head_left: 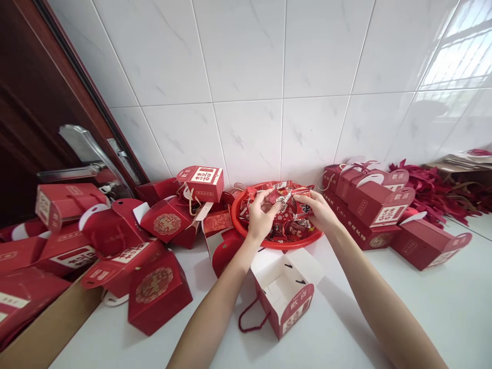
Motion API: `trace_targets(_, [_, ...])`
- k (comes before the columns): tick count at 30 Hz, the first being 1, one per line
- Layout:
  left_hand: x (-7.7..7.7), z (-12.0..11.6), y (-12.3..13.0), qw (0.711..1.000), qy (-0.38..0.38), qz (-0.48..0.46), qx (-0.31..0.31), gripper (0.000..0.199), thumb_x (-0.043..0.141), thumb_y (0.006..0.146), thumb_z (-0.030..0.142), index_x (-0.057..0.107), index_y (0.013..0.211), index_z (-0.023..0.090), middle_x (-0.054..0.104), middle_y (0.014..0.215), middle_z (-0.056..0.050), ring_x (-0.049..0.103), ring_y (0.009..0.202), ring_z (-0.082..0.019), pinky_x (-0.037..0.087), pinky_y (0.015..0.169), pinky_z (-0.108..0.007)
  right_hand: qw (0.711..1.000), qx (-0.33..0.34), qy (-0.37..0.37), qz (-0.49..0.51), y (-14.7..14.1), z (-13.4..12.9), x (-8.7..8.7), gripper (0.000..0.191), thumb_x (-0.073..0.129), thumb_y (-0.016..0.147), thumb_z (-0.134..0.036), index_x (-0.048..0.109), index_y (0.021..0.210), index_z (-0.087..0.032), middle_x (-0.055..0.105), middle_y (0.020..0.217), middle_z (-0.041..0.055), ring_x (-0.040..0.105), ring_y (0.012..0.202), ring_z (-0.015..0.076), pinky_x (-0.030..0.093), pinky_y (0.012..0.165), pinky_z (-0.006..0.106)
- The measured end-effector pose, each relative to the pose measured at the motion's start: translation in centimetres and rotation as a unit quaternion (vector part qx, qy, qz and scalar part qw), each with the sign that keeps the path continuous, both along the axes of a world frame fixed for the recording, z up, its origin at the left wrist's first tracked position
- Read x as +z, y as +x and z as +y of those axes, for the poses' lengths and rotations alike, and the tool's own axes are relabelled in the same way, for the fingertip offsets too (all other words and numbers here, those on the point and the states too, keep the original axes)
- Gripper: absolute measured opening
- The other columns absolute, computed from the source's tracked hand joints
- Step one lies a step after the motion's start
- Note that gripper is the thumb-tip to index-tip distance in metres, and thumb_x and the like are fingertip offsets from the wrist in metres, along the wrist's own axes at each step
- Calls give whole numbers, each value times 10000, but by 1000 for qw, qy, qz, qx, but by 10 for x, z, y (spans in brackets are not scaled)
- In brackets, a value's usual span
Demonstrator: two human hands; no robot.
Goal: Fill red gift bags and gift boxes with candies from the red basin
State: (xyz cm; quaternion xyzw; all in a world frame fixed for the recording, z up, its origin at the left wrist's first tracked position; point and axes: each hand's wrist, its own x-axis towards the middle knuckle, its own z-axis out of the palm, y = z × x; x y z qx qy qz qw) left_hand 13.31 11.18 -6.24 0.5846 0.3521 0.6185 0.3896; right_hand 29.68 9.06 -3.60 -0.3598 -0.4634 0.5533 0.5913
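Both hands are over a round red basin (284,247) filled with red wrapped candies (295,229). My left hand (263,215) has its thumb and fingers closed round a red and white candy packet (283,201). A red packet with dark lettering (302,207) is pinched by my right hand (318,210), close to the left one. In front of the basin stands an open red gift box (285,302), its white inside facing up and bare, with its dark red cord handle (246,328) hanging out on the left.
Red gift boxes (159,292) are piled on the left beside a cardboard edge (65,328). Stacked boxes (374,205) and dark red ribbons (426,189) lie on the right. A tiled wall and a brown door (34,102) stand behind.
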Motion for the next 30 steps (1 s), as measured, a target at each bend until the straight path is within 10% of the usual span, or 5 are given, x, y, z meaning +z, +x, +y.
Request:
trace_targets(11, [16, -16, -6, 998, 21, -35, -40, 506, 811, 702, 381, 639, 1137, 188, 729, 989, -57, 705, 913, -206, 588, 829, -333, 989, -35, 86, -114, -3, -23, 23, 305, 814, 703, -419, 701, 860, -183, 706, 747, 2, 636, 636, 148, 515, 575, 255])
trace_targets(17, [39, -52, -45, 988, 2, 137, -66, 378, 737, 759, 389, 697, 1078, 191, 730, 938, -43, 689, 839, -178, 561, 777, -294, 942, -10, 173, -287, 10, -55, 51, 255, 720, 812, -406, 714, 918, -174, 722, 831, 29, 647, 735, 183, 513, 669, 292])
trace_targets(23, [62, -93, -76, 861, -74, 490, -116, 253, 621, 861, 416, 767, 876, 209, 699, 728, 3, 614, 659, -167, 431, 615, -265, 852, 92, 209, -471, 3, -73, 61, 169, 633, 866, -332, 679, 864, -169, 634, 705, -10, 546, 632, 136, 416, 588, 255])
trace_targets(30, [74, -103, -78, 752, -112, 621, -192, 291, 566, 876, 440, 736, 878, 203, 696, 809, -15, 623, 711, -177, 356, 565, -250, 783, 251, 177, -540, -14, -77, 56, 111, 573, 879, -223, 639, 807, -169, 671, 721, -4, 562, 615, 122, 394, 588, 250])
